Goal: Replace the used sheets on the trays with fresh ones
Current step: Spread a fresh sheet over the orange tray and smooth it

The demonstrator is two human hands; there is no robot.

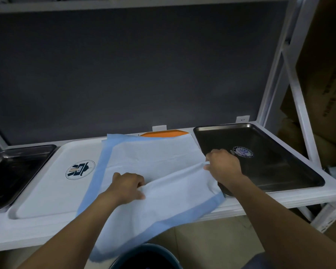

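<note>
A white sheet with a blue border [153, 158] lies across the middle of the shelf, over the right part of a white tray [52, 183] with a round logo. Its front edge hangs off the shelf. My left hand [127, 186] pinches a fold of the sheet near its middle. My right hand [222, 165] grips the sheet's right edge, over the left rim of a bare dark metal tray [275, 164]. An orange tray [163, 133] peeks out behind the sheet. Another dark metal tray [14, 169] sits at the far left.
The shelf [47, 235] has a white frame with an upright and a diagonal brace [297, 98] at the right. Cardboard boxes [326, 74] stand beyond it. A dark round bin [145, 257] sits on the floor below the hanging sheet.
</note>
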